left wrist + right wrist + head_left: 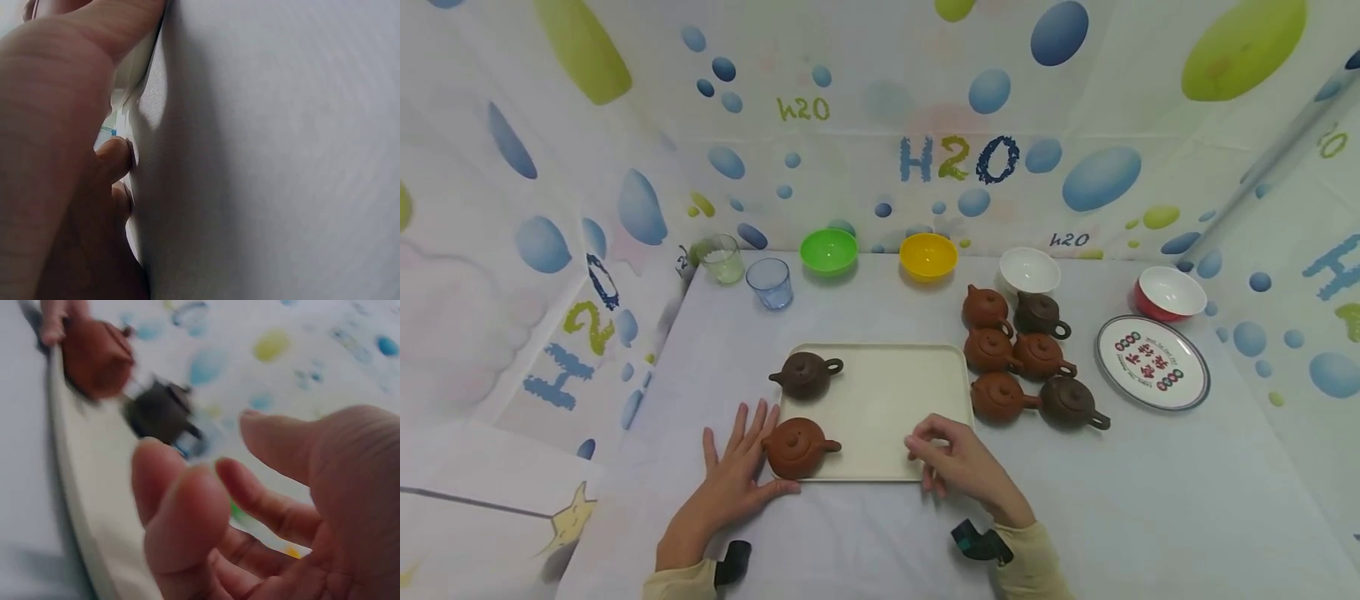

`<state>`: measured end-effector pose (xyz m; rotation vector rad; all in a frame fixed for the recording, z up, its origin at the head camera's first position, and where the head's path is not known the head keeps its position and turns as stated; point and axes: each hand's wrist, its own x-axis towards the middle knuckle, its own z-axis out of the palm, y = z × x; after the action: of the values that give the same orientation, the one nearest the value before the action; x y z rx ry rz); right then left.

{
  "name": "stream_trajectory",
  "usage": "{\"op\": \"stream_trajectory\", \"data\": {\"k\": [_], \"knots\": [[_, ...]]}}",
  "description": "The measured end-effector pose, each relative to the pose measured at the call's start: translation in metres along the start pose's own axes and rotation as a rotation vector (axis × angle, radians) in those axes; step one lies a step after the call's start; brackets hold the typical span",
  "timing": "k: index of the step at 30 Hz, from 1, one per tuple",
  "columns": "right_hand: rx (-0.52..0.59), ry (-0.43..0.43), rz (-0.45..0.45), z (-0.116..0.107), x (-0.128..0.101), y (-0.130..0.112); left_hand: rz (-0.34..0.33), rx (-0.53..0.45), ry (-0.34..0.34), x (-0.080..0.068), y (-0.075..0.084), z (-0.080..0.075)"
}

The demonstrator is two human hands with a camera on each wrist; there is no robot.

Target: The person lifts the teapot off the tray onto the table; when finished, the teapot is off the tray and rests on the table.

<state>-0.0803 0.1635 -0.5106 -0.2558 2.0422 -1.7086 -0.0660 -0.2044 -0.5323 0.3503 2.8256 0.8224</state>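
Here we are at a tabletop point(865, 542) draped in white cloth, boxed in by a pale hanging point(865, 50) splashed with blue and green drops and the letters H2O. Along the far side, left to right, it's a greenish clear glass point(722, 260), a blue glass point(771, 285), a green bowl point(829, 252), a yellow bowl point(928, 257), a white bowl point(1028, 272), then a red bowl point(1168, 294) with a white inside, all upright. Just nearer sits a dark-rimmed plate point(1152, 363) with red lettering, and left of it six teapots point(1000, 397) bunch in two columns: three reddish ones on the left, and dark, reddish, dark on the right.

Centre stage, the cream tray point(895, 400), carrying two pots at its left end: a dark teapot point(805, 375) towards the far corner, a reddish teapot point(795, 448) at the near one, handles pointing right. In comes the left hand point(737, 479), spread on the cloth around that near corner, fingers straight and gripping nothing, thumb stretched by the reddish pot's base; whether it touches the pot, I can't tell. Over to the right hand point(955, 458), above the tray's near right corner: fingers loosely bent, released, thumb well apart from them in the right wrist view
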Motion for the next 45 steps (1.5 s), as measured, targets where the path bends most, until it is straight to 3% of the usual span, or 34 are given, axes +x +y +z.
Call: {"op": "stream_trajectory", "data": {"k": [4,7,14,21,45], "knots": [[-0.003,-0.086,-0.077,0.032,0.039,-0.003,0.008,0.022,0.012,-0.001,-0.002,-0.001],[-0.036,-0.121,-0.080,0.053,0.058,-0.007,0.015,0.022,0.007,-0.001,-0.004,-0.002],[-0.162,-0.190,-0.051,0.081,0.075,-0.018,0.030,0.013,0.006,0.001,-0.005,-0.004],[-0.206,-0.214,-0.053,0.088,0.079,-0.020,0.032,0.003,0.005,0.001,-0.006,-0.003],[-0.154,-0.187,0.006,0.090,0.078,-0.017,0.017,0.009,0.003,0.003,-0.003,0.003]]}}
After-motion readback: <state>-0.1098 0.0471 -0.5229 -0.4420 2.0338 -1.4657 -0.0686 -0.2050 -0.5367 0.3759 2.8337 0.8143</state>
